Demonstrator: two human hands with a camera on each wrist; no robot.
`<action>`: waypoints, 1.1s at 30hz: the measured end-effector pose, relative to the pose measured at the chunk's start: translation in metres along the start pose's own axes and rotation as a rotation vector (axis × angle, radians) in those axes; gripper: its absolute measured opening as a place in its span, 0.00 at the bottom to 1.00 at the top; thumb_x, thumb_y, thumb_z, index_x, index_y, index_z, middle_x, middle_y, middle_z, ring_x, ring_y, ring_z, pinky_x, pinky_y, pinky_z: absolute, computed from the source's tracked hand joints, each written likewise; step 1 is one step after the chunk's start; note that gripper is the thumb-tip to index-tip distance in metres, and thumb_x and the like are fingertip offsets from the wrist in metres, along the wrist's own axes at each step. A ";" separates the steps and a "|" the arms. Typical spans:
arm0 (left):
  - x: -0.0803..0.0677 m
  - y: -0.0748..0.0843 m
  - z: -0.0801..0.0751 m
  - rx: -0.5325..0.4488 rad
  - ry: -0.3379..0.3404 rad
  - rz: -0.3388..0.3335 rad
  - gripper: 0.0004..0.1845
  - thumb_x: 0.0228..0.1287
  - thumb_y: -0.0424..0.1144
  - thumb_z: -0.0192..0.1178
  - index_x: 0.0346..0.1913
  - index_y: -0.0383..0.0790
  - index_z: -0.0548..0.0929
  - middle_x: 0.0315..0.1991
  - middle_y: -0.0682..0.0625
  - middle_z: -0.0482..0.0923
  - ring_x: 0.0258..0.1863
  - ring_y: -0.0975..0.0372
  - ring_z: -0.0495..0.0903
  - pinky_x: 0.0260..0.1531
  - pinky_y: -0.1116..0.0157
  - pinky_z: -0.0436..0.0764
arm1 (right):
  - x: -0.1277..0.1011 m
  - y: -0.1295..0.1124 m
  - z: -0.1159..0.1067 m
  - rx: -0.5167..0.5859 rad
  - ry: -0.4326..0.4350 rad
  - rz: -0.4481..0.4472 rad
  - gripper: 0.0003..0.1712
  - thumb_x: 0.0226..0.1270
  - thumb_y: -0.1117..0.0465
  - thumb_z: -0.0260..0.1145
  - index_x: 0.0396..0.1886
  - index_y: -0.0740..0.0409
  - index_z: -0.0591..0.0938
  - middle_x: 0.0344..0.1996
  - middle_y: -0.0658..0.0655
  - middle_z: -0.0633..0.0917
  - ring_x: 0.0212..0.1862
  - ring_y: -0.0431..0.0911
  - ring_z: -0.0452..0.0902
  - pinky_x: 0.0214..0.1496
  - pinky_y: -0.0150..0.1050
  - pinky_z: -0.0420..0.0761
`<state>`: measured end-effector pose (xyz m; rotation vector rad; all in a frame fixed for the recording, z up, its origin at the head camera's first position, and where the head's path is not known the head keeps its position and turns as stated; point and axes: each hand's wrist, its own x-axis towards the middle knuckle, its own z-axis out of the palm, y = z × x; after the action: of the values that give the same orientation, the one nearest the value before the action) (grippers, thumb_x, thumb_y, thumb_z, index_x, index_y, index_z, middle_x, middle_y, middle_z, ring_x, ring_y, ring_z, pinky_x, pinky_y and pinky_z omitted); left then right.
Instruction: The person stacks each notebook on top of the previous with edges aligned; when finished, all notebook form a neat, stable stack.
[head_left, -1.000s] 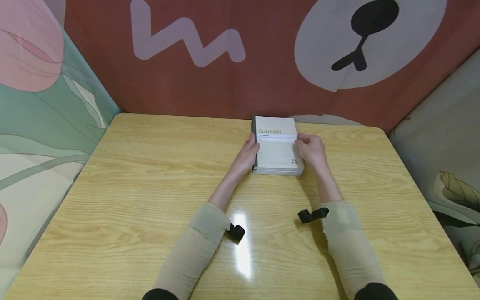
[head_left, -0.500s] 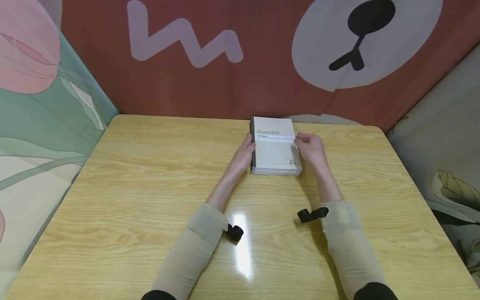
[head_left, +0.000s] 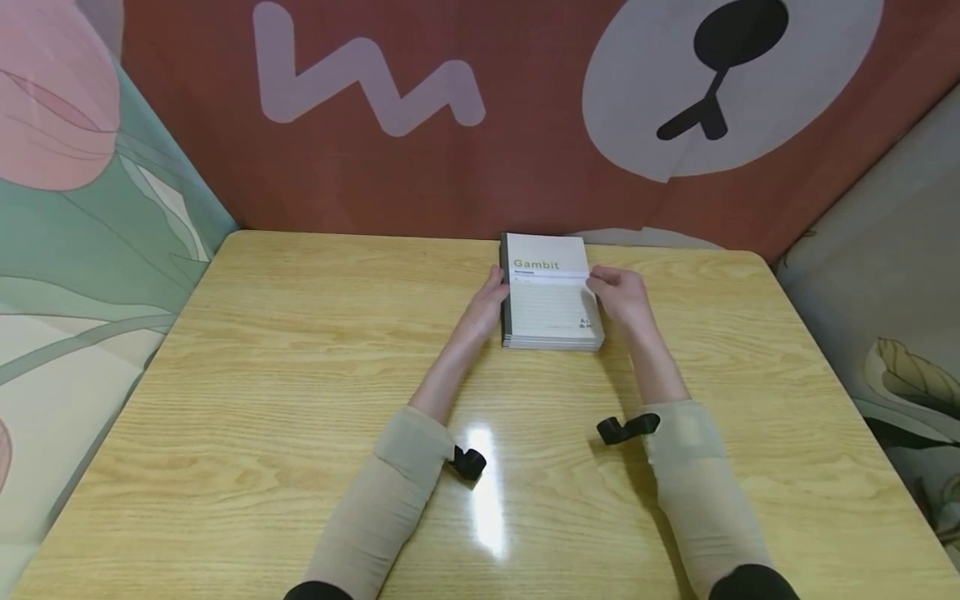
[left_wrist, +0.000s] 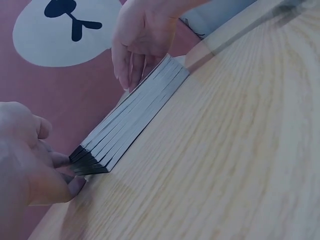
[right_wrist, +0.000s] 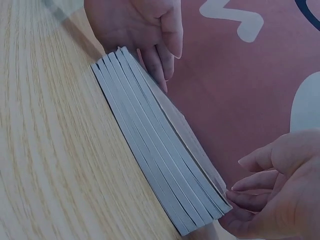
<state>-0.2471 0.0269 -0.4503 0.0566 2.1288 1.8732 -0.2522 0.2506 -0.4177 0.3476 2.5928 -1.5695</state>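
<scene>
A stack of several notebooks (head_left: 551, 304) lies at the back edge of the wooden table, the top white cover reading "Gambit". Its dark spines face left and its pale page edges (right_wrist: 160, 145) show in the right wrist view. Against the spine side rests my left hand (head_left: 483, 310), fingers extended along it; in the left wrist view its fingertips (left_wrist: 77, 185) meet the dark spine corner. My right hand (head_left: 624, 298) touches the opposite long side with bent, relaxed fingers, and its thumb stands apart from the cover in the right wrist view.
The wooden table (head_left: 300, 333) stretches toward me and to both sides. Right behind the stack rises a reddish-brown backdrop (head_left: 375, 183) with a printed bear face. Patterned cloth panels stand at left and right. Each wrist carries a small black camera mount (head_left: 628, 427).
My left thumb has drawn back slightly from over the cover toward the spine edge. The right hand stays at the stack's right side. The head view has shifted slightly.
</scene>
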 end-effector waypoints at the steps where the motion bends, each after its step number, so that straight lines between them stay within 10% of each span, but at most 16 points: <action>1: 0.001 0.000 -0.001 -0.008 0.002 0.002 0.32 0.83 0.44 0.34 0.83 0.41 0.46 0.86 0.53 0.39 0.85 0.61 0.37 0.85 0.61 0.39 | 0.000 0.000 0.000 0.005 -0.003 0.000 0.31 0.79 0.60 0.56 0.76 0.68 0.66 0.77 0.65 0.68 0.81 0.55 0.59 0.84 0.48 0.61; 24: -0.004 -0.002 -0.011 -0.058 0.044 -0.030 0.33 0.83 0.46 0.37 0.84 0.44 0.47 0.85 0.53 0.46 0.86 0.61 0.39 0.86 0.58 0.39 | 0.002 0.000 0.010 0.100 -0.096 -0.022 0.34 0.80 0.61 0.53 0.80 0.67 0.58 0.79 0.69 0.63 0.81 0.55 0.57 0.85 0.48 0.59; 33: -0.010 0.005 -0.035 0.033 0.078 -0.036 0.35 0.81 0.51 0.44 0.84 0.45 0.51 0.82 0.45 0.57 0.83 0.53 0.54 0.85 0.54 0.51 | -0.004 0.009 -0.002 -0.041 -0.095 -0.083 0.36 0.81 0.56 0.54 0.81 0.65 0.57 0.77 0.73 0.65 0.79 0.62 0.61 0.82 0.55 0.63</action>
<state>-0.2475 -0.0083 -0.4397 -0.0485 2.1975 1.8480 -0.2460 0.2556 -0.4240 0.1601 2.5937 -1.5154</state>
